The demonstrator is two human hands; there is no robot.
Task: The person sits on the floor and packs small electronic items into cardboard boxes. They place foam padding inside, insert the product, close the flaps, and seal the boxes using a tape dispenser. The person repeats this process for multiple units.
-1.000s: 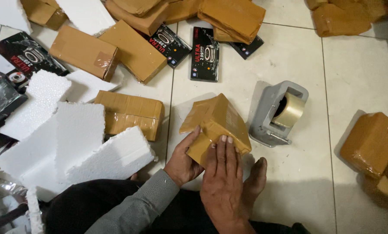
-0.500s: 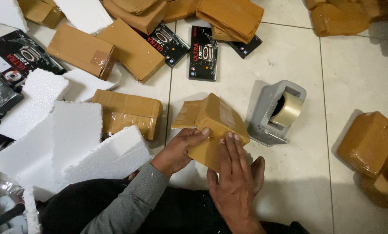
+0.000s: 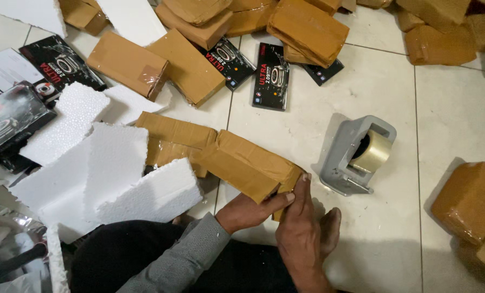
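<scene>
Brown taped parcel (image 3: 249, 164) lay on the floor tiles (image 3: 286, 125), gripped at its near end by the left hand (image 3: 248, 210) from below and the right hand (image 3: 303, 228) pressed on its corner. Beside the parcel's right stood a grey tape dispenser (image 3: 357, 154); against its left lay another wrapped parcel (image 3: 172, 140) and white foam slabs (image 3: 112, 179). Beyond the parcel lay black boxes (image 3: 271, 76).

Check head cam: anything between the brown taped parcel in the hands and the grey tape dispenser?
Nothing: in the head view only bare floor tile separates the brown taped parcel from the grey tape dispenser.
</scene>
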